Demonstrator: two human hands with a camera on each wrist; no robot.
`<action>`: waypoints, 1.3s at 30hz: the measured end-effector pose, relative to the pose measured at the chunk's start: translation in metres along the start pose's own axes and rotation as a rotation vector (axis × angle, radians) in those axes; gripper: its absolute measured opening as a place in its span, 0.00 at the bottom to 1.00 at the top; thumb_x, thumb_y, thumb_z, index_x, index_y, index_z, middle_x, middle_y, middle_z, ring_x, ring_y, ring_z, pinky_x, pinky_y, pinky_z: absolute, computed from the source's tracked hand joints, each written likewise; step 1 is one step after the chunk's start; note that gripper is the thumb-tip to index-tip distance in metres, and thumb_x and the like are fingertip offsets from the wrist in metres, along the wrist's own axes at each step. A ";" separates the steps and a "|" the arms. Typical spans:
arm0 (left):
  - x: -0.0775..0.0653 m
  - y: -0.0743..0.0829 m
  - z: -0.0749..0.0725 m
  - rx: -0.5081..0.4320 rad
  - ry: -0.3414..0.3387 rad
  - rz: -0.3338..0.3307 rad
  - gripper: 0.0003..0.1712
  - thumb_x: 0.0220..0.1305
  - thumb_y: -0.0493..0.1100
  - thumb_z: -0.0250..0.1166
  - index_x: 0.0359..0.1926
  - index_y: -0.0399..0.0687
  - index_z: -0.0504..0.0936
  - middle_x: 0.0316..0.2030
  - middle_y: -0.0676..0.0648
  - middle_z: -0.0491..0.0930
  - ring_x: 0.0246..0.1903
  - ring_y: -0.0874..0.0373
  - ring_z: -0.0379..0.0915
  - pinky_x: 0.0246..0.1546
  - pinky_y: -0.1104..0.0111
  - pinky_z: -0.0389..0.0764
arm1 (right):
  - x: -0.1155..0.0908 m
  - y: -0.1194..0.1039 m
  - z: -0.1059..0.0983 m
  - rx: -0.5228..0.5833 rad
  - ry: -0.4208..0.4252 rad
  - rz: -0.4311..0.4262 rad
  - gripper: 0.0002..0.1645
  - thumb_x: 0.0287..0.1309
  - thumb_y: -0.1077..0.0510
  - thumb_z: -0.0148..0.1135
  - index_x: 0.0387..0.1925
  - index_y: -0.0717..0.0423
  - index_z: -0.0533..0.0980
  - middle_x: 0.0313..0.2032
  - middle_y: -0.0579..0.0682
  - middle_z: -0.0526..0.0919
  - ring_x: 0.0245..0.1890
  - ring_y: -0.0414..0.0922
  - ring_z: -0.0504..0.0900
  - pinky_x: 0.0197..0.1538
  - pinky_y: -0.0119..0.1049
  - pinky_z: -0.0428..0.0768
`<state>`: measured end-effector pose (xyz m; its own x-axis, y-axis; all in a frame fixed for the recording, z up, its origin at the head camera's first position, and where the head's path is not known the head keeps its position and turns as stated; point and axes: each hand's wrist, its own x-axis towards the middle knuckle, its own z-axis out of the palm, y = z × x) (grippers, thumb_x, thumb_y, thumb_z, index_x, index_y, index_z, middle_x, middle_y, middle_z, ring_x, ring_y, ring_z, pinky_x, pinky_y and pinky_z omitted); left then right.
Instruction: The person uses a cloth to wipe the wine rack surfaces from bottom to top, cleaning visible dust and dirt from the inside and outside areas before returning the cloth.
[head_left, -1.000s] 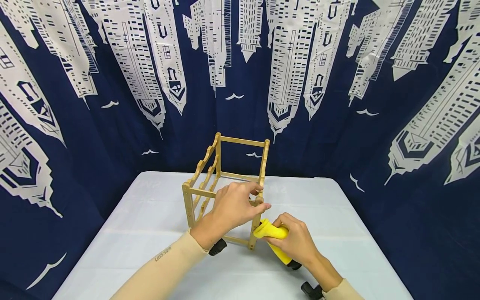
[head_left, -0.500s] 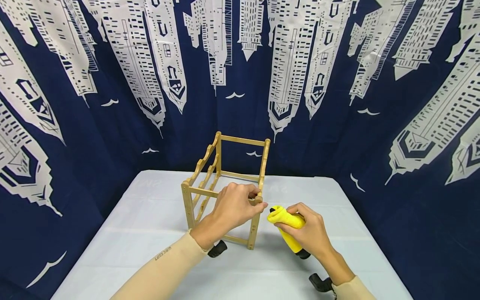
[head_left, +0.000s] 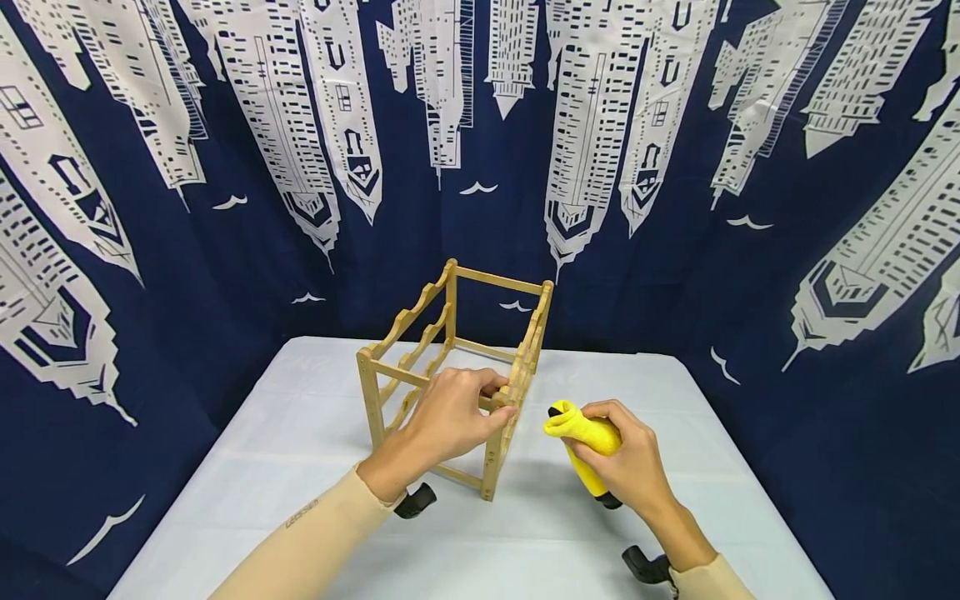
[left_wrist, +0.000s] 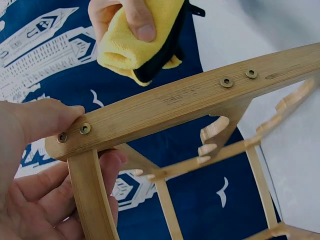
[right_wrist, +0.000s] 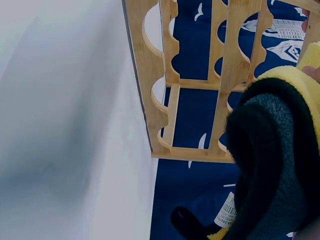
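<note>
A pale wooden rack with scalloped rails stands at an angle on the table. My left hand grips its near right top corner. In the left wrist view the thumb lies on the outer side of the post, close to two bolts, with fingers behind the joint. To the right of the rack, my right hand holds a folded yellow cloth with black edging, apart from the wood. The right wrist view shows the cloth's grey side and a white label close up.
A white-covered table lies under the rack. Behind it hangs a navy curtain printed with white buildings and birds. Black wrist-camera mounts stick out beside both wrists.
The right hand has drawn the cloth away from the rack's near right post, to the right and upward. The rack has turned, its near right corner shifting left with the left hand.
</note>
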<state>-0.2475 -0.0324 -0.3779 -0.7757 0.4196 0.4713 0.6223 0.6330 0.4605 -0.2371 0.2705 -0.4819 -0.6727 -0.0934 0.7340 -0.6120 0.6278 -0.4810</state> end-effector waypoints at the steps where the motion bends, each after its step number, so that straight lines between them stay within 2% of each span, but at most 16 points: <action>1: -0.002 -0.002 -0.002 -0.002 0.001 0.000 0.18 0.72 0.48 0.84 0.57 0.44 0.96 0.46 0.48 0.99 0.46 0.54 0.95 0.47 0.61 0.93 | 0.000 -0.001 0.000 0.009 0.002 -0.004 0.33 0.45 0.70 0.96 0.51 0.51 0.88 0.50 0.46 0.94 0.46 0.36 0.88 0.52 0.14 0.82; 3: -0.005 -0.007 -0.005 -0.006 0.007 0.019 0.17 0.73 0.47 0.83 0.58 0.45 0.95 0.46 0.49 0.98 0.46 0.54 0.94 0.47 0.61 0.93 | 0.001 -0.002 0.001 0.027 0.003 -0.012 0.33 0.45 0.70 0.96 0.52 0.50 0.88 0.50 0.47 0.93 0.46 0.36 0.88 0.53 0.14 0.82; 7: -0.014 -0.018 -0.010 0.000 0.021 0.076 0.17 0.75 0.44 0.82 0.60 0.43 0.94 0.48 0.48 0.97 0.47 0.54 0.93 0.55 0.55 0.91 | 0.001 -0.002 0.002 0.046 -0.012 -0.020 0.33 0.48 0.71 0.94 0.54 0.51 0.88 0.51 0.48 0.93 0.47 0.36 0.87 0.54 0.15 0.82; 11: -0.022 -0.032 -0.014 0.032 0.049 0.162 0.18 0.75 0.42 0.81 0.62 0.42 0.93 0.49 0.49 0.96 0.47 0.56 0.89 0.63 0.48 0.89 | 0.001 -0.003 0.002 0.034 -0.034 -0.002 0.33 0.49 0.72 0.93 0.55 0.51 0.88 0.53 0.48 0.93 0.50 0.33 0.87 0.56 0.15 0.82; 15: -0.027 -0.045 -0.017 0.048 0.085 0.255 0.18 0.75 0.41 0.80 0.62 0.43 0.92 0.47 0.52 0.95 0.47 0.57 0.88 0.71 0.47 0.87 | 0.001 -0.005 0.001 0.022 -0.035 0.008 0.34 0.48 0.72 0.94 0.55 0.50 0.89 0.53 0.47 0.93 0.50 0.32 0.86 0.55 0.15 0.82; 17: -0.030 -0.050 -0.018 0.051 0.101 0.278 0.18 0.75 0.40 0.80 0.62 0.44 0.92 0.44 0.53 0.94 0.47 0.57 0.87 0.74 0.46 0.85 | -0.001 -0.005 0.000 0.020 -0.030 0.002 0.34 0.48 0.72 0.94 0.55 0.49 0.89 0.53 0.46 0.93 0.50 0.33 0.86 0.55 0.15 0.83; 20: -0.034 -0.058 -0.018 0.057 0.105 0.277 0.17 0.77 0.38 0.78 0.63 0.46 0.92 0.46 0.54 0.94 0.51 0.55 0.88 0.77 0.46 0.84 | -0.003 -0.005 0.000 0.027 -0.022 0.000 0.35 0.47 0.72 0.94 0.55 0.47 0.90 0.52 0.46 0.93 0.49 0.33 0.86 0.55 0.15 0.83; 26: -0.041 -0.069 -0.020 0.055 0.081 0.247 0.17 0.82 0.39 0.73 0.67 0.48 0.89 0.59 0.49 0.94 0.69 0.46 0.88 0.87 0.39 0.75 | -0.004 -0.004 -0.001 0.033 -0.022 -0.002 0.36 0.45 0.73 0.95 0.55 0.48 0.90 0.53 0.46 0.94 0.50 0.32 0.87 0.56 0.14 0.82; 33: -0.042 -0.083 -0.023 0.029 0.139 0.296 0.16 0.83 0.35 0.69 0.66 0.45 0.88 0.60 0.48 0.92 0.70 0.44 0.85 0.86 0.36 0.73 | 0.000 -0.003 0.002 0.045 -0.043 -0.017 0.36 0.46 0.72 0.94 0.56 0.48 0.91 0.53 0.46 0.95 0.53 0.31 0.88 0.56 0.15 0.82; 39: -0.040 -0.094 -0.024 0.021 0.170 0.303 0.16 0.82 0.32 0.67 0.65 0.44 0.87 0.61 0.46 0.90 0.70 0.44 0.83 0.83 0.37 0.77 | 0.003 -0.001 0.005 0.083 -0.056 -0.068 0.35 0.47 0.72 0.94 0.57 0.47 0.92 0.54 0.47 0.97 0.59 0.34 0.89 0.64 0.15 0.81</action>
<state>-0.2726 -0.1237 -0.4219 -0.5265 0.4771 0.7037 0.8179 0.5102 0.2660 -0.2410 0.2662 -0.4813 -0.6494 -0.1777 0.7394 -0.6876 0.5524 -0.4712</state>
